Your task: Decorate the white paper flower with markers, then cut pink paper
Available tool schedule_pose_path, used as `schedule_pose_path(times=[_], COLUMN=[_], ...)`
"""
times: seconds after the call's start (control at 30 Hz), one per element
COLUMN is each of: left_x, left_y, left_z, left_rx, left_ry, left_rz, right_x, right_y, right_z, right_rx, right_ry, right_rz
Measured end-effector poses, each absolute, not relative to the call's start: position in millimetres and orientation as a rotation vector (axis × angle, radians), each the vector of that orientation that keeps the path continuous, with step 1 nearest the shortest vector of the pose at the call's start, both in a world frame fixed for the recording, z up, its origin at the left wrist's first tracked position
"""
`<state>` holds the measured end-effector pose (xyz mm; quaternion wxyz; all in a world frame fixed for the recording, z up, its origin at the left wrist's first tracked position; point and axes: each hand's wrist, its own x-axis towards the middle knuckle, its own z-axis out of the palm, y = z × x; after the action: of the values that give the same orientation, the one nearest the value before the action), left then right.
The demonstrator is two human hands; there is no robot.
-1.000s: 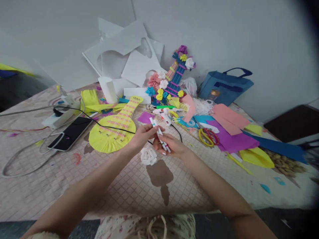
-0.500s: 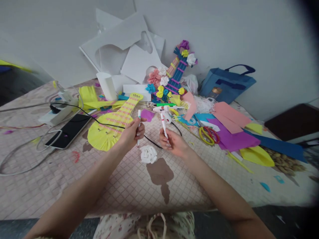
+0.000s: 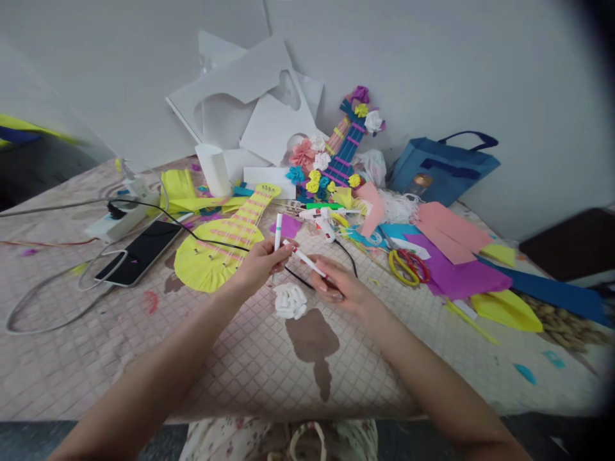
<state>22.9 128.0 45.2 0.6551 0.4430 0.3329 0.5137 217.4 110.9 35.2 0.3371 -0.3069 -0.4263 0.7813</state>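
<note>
My left hand [image 3: 259,261] is closed around an upright white marker pen [image 3: 278,229] with a teal band. In my right hand [image 3: 341,285] is a second white marker pen [image 3: 311,262] with a pinkish band, tilted so that its far end reaches the left fingertips. Whether those fingertips grip it too, I cannot tell. Just below the hands lies a white paper flower [image 3: 290,301]. A yellow paper guitar [image 3: 204,262] with pink stripes rests left of my left hand. Beyond the hands sits a white glue gun [image 3: 321,221], partly over a purple paper scrap [image 3: 286,225].
A phone [image 3: 139,253], cables and a power strip [image 3: 118,221] lie at left. Flowered blue guitar [image 3: 346,147], white board offcuts [image 3: 230,80] and a blue bag [image 3: 435,169] stand along the wall. Scissors [image 3: 403,267] and coloured paper [image 3: 446,256] spread rightward.
Both hands have drawn closer together. The right marker pen has tipped from upright towards the left, its end now at the left hand. The view has shifted slightly.
</note>
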Motion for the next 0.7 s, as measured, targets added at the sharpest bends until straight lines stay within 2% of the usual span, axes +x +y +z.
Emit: schedule_pose_path(times=[0.17, 0.4, 0.6, 0.7], left_x=[19, 20, 21, 22], left_y=[134, 131, 131, 130], left_z=[43, 45, 43, 42], left_rx=[0.933, 0.954, 0.923, 0.943], left_ry=[0.801, 0.795, 0.781, 0.767], left_rz=[1.265, 1.222, 1.195, 1.196], right_x=[218, 221, 220, 220], right_y=[113, 116, 114, 115], right_z=[47, 33, 27, 27], right_rx=[-0.778, -0.735, -0.9, -0.971], right_ry=[-0.894, -1.025, -1.257, -1.458], right_rz=[2.033, 2.012, 1.829, 1.585])
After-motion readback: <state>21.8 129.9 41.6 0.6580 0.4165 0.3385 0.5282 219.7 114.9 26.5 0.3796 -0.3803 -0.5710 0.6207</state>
